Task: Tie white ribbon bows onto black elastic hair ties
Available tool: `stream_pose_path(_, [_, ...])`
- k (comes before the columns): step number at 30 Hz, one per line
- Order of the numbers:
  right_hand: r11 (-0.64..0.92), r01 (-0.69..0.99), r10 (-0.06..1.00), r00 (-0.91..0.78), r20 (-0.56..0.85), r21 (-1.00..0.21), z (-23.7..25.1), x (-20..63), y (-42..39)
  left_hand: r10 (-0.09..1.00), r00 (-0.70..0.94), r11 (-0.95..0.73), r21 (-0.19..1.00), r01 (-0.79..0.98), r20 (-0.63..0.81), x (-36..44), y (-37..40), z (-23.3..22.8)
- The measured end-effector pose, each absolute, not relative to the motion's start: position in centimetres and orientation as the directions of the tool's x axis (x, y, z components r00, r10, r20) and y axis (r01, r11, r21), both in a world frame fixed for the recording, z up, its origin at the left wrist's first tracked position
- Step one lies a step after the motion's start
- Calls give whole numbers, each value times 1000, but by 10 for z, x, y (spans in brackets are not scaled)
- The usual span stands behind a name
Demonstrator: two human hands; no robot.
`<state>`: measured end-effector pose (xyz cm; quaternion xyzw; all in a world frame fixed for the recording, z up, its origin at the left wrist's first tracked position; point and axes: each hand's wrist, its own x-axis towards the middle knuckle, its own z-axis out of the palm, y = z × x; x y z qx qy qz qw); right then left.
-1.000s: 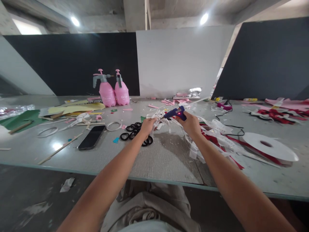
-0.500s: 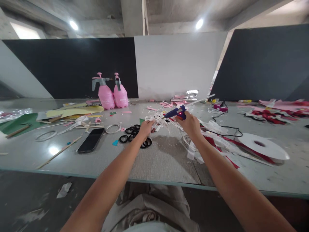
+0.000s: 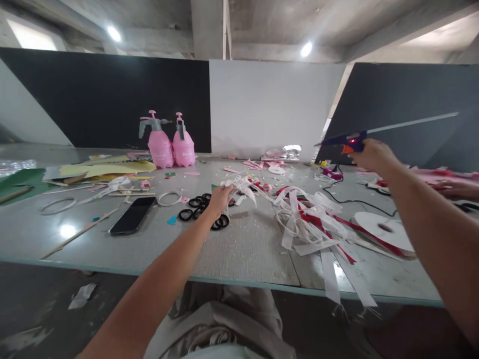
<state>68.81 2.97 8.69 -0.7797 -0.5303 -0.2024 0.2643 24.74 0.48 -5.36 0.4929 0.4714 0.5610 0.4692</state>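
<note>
A white ribbon bow [image 3: 244, 187] is pinched in the fingers of my left hand [image 3: 220, 200], just above the table's middle. My right hand [image 3: 376, 155] is raised at the right, wrapped round a hot glue gun [image 3: 346, 142]. The gun has a blue body, an orange trigger and a lit red light; a long pale glue stick [image 3: 413, 122] sticks out of its back. Black hair ties [image 3: 198, 207] lie in a cluster beside my left hand. Loose white and red ribbons [image 3: 310, 214] spread over the table between my two hands, some hanging past the front edge.
A white ribbon spool [image 3: 385, 229] lies under my right forearm. A black cord [image 3: 359, 205] crosses the table. Left are a phone [image 3: 133, 215], a thin stick [image 3: 80, 233] and two pink spray bottles [image 3: 160, 148]. Another person's hand [image 3: 458, 190] shows at the far right.
My right hand has swung up and right with the glue gun, away from the bow. My left hand keeps hold of the bow in nearly the same place. Another person's hand has come into view.
</note>
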Motion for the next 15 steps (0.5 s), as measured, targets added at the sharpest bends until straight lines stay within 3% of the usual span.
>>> stream_pose_path(4, [-384,906,823,424,377,-181,29,702,36,987,-92,-139,989,-56,133,245,9,-54])
stream_pose_path(6, [-418,888,827,458,325,-190,0,703,41,985,-87,-155,986,-63,149,245,10,-54])
stream_pose_path(11, [-511,837,797,546,258,-194,-48,707,49,986,-67,-157,983,-91,152,247,10,-50])
stream_pose_path(15, [-531,835,802,550,233,-145,-59,706,46,987,-79,-152,978,-144,142,245,10,-44])
